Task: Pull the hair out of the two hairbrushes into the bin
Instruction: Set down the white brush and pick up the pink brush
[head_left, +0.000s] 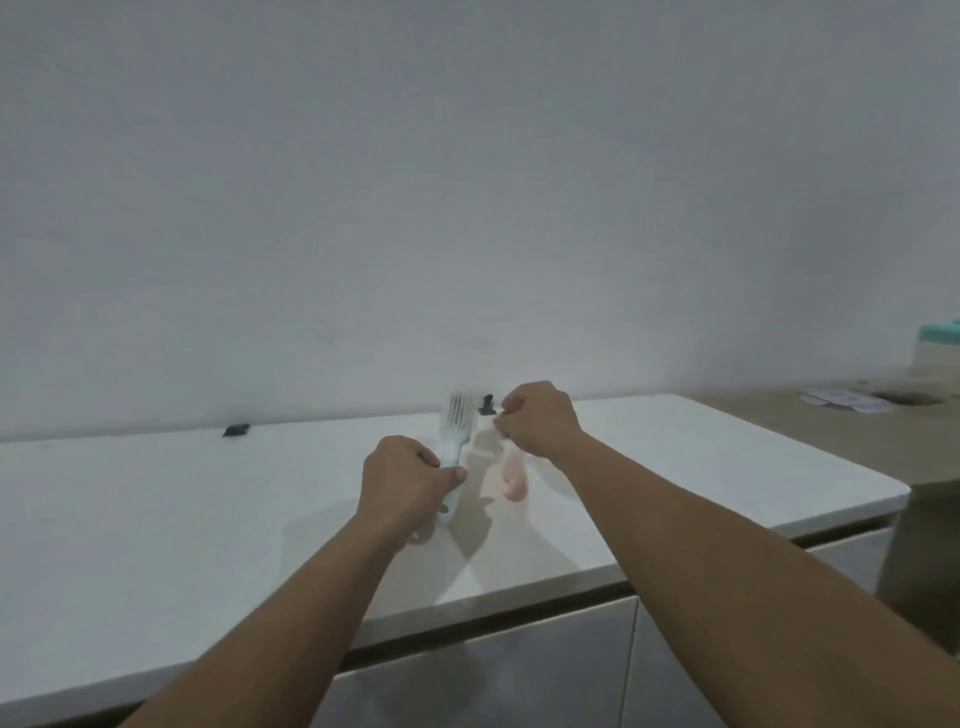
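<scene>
Reaching forward over a white countertop (208, 519), two bare forearms stretch away from the camera, each hand busy with a hairbrush. The left hand (402, 480) is wrapped around the handle of a pale blue hairbrush (457, 423), thumb pressed along the top of the grip. That brush is held tilted up off the surface, its slotted, vented head pointing away toward the wall, and the rounded end of its handle pokes out below the fist. The right hand (540, 421) is curled with fingertips pinched together at the head end of a pink hairbrush (513, 473), which lies just to the right of the blue one. The pink handle points back toward the person; its head is hidden under the fingers, so the picture does not show whether the fingers grip the brush itself or hair on it. The two brushes are close side by side but not touching. Just behind the hands, near the wall, stands a small dark object (487, 404), too blurred to identify. Farther left along the wall lies another small dark lump (236, 429). The countertop sits on glossy white cabinet fronts (493, 675). To the right is a beige surface (810, 431) carrying papers (841, 400) and, at the picture's edge, a container with a teal lid (940, 348).
</scene>
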